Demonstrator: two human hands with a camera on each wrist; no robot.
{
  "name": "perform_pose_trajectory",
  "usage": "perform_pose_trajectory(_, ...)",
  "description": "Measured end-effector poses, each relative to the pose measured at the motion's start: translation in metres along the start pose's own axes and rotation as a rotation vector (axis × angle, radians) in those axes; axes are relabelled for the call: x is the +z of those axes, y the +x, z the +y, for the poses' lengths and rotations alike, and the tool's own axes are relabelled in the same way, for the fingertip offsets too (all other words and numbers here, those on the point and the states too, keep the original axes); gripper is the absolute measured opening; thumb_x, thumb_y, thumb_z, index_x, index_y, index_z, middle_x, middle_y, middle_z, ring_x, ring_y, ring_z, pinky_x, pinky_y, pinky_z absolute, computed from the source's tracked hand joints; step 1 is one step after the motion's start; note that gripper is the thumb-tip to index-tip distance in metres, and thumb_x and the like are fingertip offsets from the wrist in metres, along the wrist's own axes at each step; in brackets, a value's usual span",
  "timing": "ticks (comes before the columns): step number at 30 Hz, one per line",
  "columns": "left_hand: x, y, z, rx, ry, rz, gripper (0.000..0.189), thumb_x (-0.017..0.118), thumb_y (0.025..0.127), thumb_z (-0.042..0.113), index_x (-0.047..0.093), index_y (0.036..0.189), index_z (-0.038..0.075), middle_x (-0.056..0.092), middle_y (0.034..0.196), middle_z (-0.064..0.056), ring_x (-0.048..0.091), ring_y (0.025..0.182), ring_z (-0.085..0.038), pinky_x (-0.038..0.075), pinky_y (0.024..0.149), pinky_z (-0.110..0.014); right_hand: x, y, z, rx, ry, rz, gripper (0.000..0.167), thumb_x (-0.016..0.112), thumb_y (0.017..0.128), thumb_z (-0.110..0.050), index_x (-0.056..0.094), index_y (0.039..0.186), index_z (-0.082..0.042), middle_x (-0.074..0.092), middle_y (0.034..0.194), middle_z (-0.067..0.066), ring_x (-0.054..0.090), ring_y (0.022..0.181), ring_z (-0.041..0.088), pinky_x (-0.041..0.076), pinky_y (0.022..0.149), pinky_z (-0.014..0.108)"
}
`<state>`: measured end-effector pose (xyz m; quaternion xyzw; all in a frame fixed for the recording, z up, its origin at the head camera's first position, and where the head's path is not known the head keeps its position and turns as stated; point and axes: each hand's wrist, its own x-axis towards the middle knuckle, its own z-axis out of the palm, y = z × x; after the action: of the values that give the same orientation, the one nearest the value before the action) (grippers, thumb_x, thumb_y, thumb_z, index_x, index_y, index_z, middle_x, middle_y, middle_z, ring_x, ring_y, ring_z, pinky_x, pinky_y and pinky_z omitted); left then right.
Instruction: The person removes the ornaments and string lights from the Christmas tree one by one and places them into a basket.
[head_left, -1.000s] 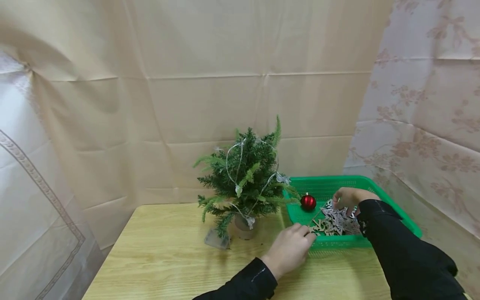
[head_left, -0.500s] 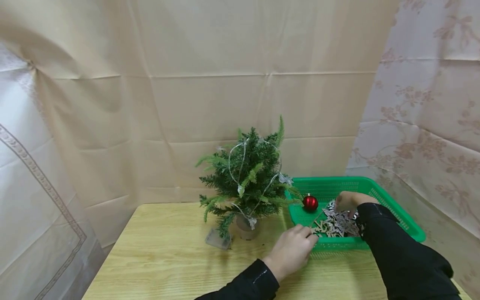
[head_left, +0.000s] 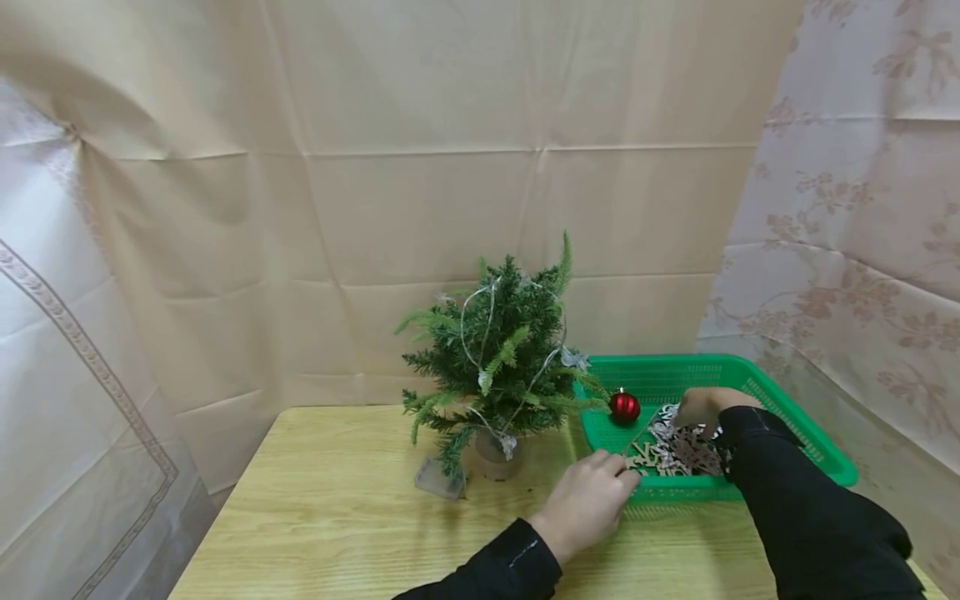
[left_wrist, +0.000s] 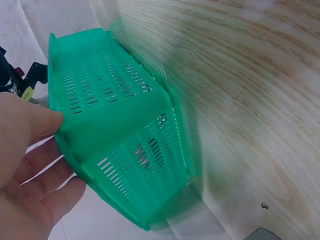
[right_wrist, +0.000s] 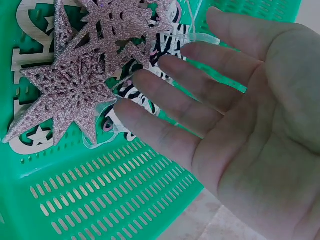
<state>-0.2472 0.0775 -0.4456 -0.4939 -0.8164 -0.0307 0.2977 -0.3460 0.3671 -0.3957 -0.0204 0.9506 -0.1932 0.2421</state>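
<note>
My right hand (right_wrist: 250, 100) is dipping slightly lower than before, its fingers stretching loosely just beside glittery stars (right_wrist: 75, 92) in the green basket (head_left: 690, 367). My left hand (head_left: 588, 500) is gripping the basket's corner. The basket is standing on the worktop (head_left: 315, 500) beside the small tree (head_left: 510, 350).

Rough glittery star (right_wrist: 77, 86), smooth plastic basket (left_wrist: 102, 122), glossy bauble (head_left: 624, 408)

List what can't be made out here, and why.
Head view: whatever lies beneath the right hand, hidden by it.
Left wrist view: what the green basket holds, mostly hidden by its slotted side.
Left wrist view: what the grey thing is, cut off by the bottom edge.
Right wrist view: the full wood-coloured lettering, partly covered by a glittery star.
</note>
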Motion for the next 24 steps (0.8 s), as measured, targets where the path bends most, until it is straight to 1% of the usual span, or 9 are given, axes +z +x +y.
perform_pose_trajectory(3,0.000,0.000,0.000,0.001,-0.002,0.001,0.017,0.075,0.091,0.017,0.075,0.107,0.020,0.069,0.106,0.005,0.062,0.096,-0.008,0.049,0.087,-0.012,-0.001,-0.003,-0.002,0.003,-0.028,-0.011,0.038,0.058,0.102,-0.016,0.062,0.124,0.015,0.062,0.122,0.033,0.067,0.105,0.040,0.058,0.087,0.048)
perform_pose_trajectory(5,-0.001,0.000,0.001,-0.001,-0.005,-0.007,0.017,0.075,0.091,0.018,0.075,0.108,0.020,0.070,0.106,0.005,0.062,0.097,-0.008,0.049,0.088,-0.012,-0.004,-0.007,-0.006,0.016,-0.024,-0.026,0.041,0.057,0.103,-0.017,0.060,0.125,0.016,0.062,0.120,0.033,0.067,0.104,0.041,0.057,0.088,0.049)
perform_pose_trajectory(8,-0.004,0.001,0.000,-0.005,-0.010,-0.044,0.017,0.074,0.092,0.019,0.075,0.109,0.020,0.070,0.108,0.006,0.062,0.098,-0.007,0.050,0.089,-0.013,-0.010,-0.015,-0.013,0.051,-0.005,-0.064,0.046,0.054,0.105,-0.020,0.054,0.129,0.019,0.062,0.120,0.035,0.066,0.106,0.044,0.055,0.092,0.050)
perform_pose_trajectory(10,-0.008,0.002,0.001,-0.008,-0.014,-0.075,0.017,0.072,0.093,0.020,0.074,0.110,0.020,0.070,0.110,0.006,0.062,0.099,-0.007,0.050,0.090,-0.014,-0.015,-0.021,-0.019,0.069,0.002,-0.070,0.048,0.053,0.105,-0.020,0.052,0.131,0.020,0.062,0.120,0.035,0.066,0.107,0.044,0.056,0.091,0.049)
perform_pose_trajectory(13,-0.017,0.002,0.001,0.001,-0.015,-0.107,0.016,0.070,0.095,0.023,0.073,0.110,0.020,0.069,0.112,0.006,0.063,0.099,-0.007,0.050,0.090,-0.015,-0.023,-0.027,-0.028,0.050,-0.013,-0.072,0.050,0.052,0.107,-0.021,0.049,0.136,0.020,0.061,0.122,0.035,0.066,0.106,0.044,0.056,0.090,0.049)
perform_pose_trajectory(16,-0.031,0.003,0.000,0.033,0.000,-0.104,0.014,0.068,0.096,0.025,0.074,0.108,0.021,0.069,0.111,0.007,0.062,0.099,-0.007,0.049,0.090,-0.014,-0.031,-0.032,-0.037,0.024,0.020,-0.047,0.052,0.051,0.107,-0.023,0.046,0.141,0.015,0.060,0.126,0.034,0.066,0.106,0.044,0.057,0.085,0.051)
perform_pose_trajectory(19,-0.048,0.003,-0.002,0.083,0.005,-0.077,0.014,0.068,0.097,0.028,0.075,0.108,0.022,0.069,0.113,0.007,0.062,0.103,-0.007,0.047,0.094,-0.014,-0.040,-0.035,-0.051,-0.019,0.081,-0.021,0.055,0.050,0.108,-0.026,0.042,0.146,0.013,0.057,0.130,0.035,0.064,0.108,0.046,0.058,0.083,0.053)
perform_pose_trajectory(22,-0.069,0.001,-0.006,0.123,-0.033,-0.033,0.017,0.067,0.098,0.029,0.076,0.110,0.022,0.069,0.116,0.007,0.063,0.108,-0.007,0.045,0.098,-0.015,-0.048,-0.040,-0.067,-0.098,0.128,0.039,0.055,0.050,0.109,-0.027,0.041,0.146,0.013,0.055,0.133,0.036,0.063,0.111,0.048,0.058,0.082,0.053)
perform_pose_trajectory(24,-0.083,-0.002,-0.009,0.130,-0.073,0.000,0.018,0.067,0.099,0.029,0.075,0.113,0.021,0.069,0.117,0.006,0.063,0.110,-0.008,0.044,0.101,-0.015,-0.052,-0.044,-0.079,-0.168,0.126,0.101,0.053,0.049,0.109,-0.027,0.044,0.144,0.012,0.058,0.131,0.034,0.064,0.109,0.046,0.059,0.080,0.051)
